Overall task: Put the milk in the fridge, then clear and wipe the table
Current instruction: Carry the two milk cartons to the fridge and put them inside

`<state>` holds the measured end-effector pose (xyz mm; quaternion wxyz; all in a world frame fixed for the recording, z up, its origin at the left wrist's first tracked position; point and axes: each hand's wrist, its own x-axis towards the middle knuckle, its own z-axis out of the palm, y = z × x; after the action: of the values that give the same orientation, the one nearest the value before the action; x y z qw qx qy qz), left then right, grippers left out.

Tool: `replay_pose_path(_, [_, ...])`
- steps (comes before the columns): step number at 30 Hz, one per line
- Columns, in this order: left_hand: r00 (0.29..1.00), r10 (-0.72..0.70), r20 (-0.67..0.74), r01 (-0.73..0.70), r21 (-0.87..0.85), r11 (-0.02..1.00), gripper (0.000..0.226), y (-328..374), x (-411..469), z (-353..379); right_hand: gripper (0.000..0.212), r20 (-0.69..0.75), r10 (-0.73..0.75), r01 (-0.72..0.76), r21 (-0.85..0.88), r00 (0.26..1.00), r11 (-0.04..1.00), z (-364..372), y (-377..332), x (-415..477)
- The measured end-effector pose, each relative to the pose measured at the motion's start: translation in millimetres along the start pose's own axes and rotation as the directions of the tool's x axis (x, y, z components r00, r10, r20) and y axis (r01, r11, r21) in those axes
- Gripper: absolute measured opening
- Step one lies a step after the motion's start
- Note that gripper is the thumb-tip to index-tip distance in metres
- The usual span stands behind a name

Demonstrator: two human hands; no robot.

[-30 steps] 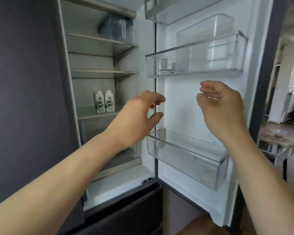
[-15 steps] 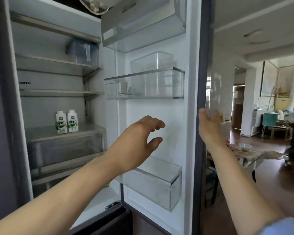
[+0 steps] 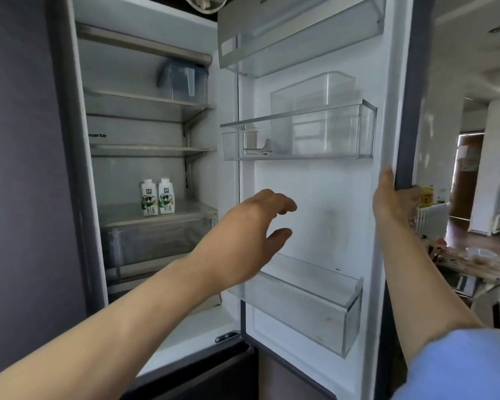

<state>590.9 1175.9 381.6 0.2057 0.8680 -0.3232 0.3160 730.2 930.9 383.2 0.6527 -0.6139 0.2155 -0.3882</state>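
Observation:
Two white and green milk cartons (image 3: 158, 200) stand side by side on a lower shelf (image 3: 185, 212) inside the open fridge. The fridge door (image 3: 315, 197) is swung out to the right. My left hand (image 3: 248, 238) hovers in front of the door's inner panel, fingers apart, holding nothing. My right hand (image 3: 391, 197) grips the door's outer edge, with its fingers wrapped around behind the edge. Far right, past the door, part of the table (image 3: 479, 272) shows with a small bowl (image 3: 481, 252) on it.
The door carries clear bins: a middle one (image 3: 298, 137) holding a clear box and a bare lower one (image 3: 309, 301). A clear jug (image 3: 185, 82) stands on an upper fridge shelf. A dark wall panel fills the left. A room with furniture lies beyond the door.
My right hand moved from in front of the door's inside to its outer edge and took hold of it. The view turned right and up. My left hand stayed open.

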Motion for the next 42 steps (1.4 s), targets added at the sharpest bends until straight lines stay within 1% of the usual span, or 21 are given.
replay_pose_path(8, [0.999, 0.026, 0.04, -0.025, -0.028, 0.999, 0.037, 7, 12, 17, 0.09, -0.047, -0.093, 0.087, -0.114, 0.995, 0.99, 11, 7, -12])
replay_pose_path(11, [0.998, 0.056, 0.03, -0.055, -0.036, 0.998, 0.038, 10, 15, 22, 0.088, -0.037, -0.102, 0.096, -0.135, 0.994, 0.986, 12, 5, -26])
replay_pose_path(15, [0.998, 0.067, 0.004, -0.067, -0.058, 0.996, 0.035, 11, 18, 24, 0.082, -0.044, -0.151, 0.144, -0.141, 0.987, 0.98, 11, 2, -58])
replay_pose_path(17, [0.997, 0.073, -0.016, -0.074, -0.066, 0.995, 0.034, 12, 18, 24, 0.078, -0.059, -0.176, 0.165, -0.155, 0.983, 0.974, 12, -1, -75])
replay_pose_path(19, [0.997, 0.072, -0.038, -0.075, -0.08, 0.994, 0.033, 13, 18, 23, 0.068, -0.106, -0.211, 0.191, -0.173, 0.972, 0.966, 9, -3, -85])
replay_pose_path(20, [0.997, 0.069, -0.045, -0.073, -0.086, 0.994, 0.033, 13, 17, 23, 0.062, -0.132, -0.231, 0.209, -0.164, 0.964, 0.964, 6, -3, -87])
replay_pose_path(22, [0.997, 0.062, -0.054, -0.067, -0.089, 0.994, 0.033, 12, 15, 19, 0.054, -0.153, -0.27, 0.259, -0.089, 0.951, 0.962, 1, -4, -89])
replay_pose_path(24, [0.996, 0.059, -0.067, -0.065, -0.09, 0.994, 0.033, 11, 12, 16, 0.058, -0.147, -0.293, 0.294, -0.017, 0.945, 0.956, 0, -6, -93])
replay_pose_path(27, [0.995, 0.037, -0.089, -0.044, -0.073, 0.996, 0.032, 6, 6, 8, 0.072, -0.137, -0.298, 0.291, -0.07, 0.945, 0.954, 3, -11, -113])
replay_pose_path(30, [0.993, 0.0, -0.118, -0.007, -0.059, 0.998, 0.03, -2, -1, 2, 0.087, -0.091, -0.318, 0.307, -0.115, 0.944, 0.945, 4, -15, -136])
replay_pose_path(32, [0.99, -0.029, -0.141, 0.022, -0.049, 0.999, 0.029, -9, -6, -2, 0.088, -0.053, -0.354, 0.348, -0.099, 0.934, 0.932, 6, -17, -152])
replay_pose_path(33, [0.987, -0.047, -0.156, 0.04, -0.051, 0.998, 0.028, -13, -10, -4, 0.083, -0.038, -0.375, 0.371, -0.074, 0.926, 0.926, 9, -17, -160])
replay_pose_path(36, [0.976, -0.078, -0.202, 0.072, -0.036, 0.997, 0.027, -26, -21, -12, 0.061, -0.011, -0.431, 0.431, 0.017, 0.902, 0.902, 19, -16, -184])
replay_pose_path(39, [0.959, -0.144, -0.245, 0.136, -0.047, 0.99, 0.024, -43, -33, -25, 0.041, 0.014, -0.494, 0.489, 0.122, 0.87, 0.864, 37, -15, -208])
replay_pose_path(42, [0.939, -0.182, -0.292, 0.176, -0.045, 0.983, 0.026, -64, -44, -41, 0.037, 0.096, -0.547, 0.523, 0.195, 0.831, 0.83, 60, -16, -235])
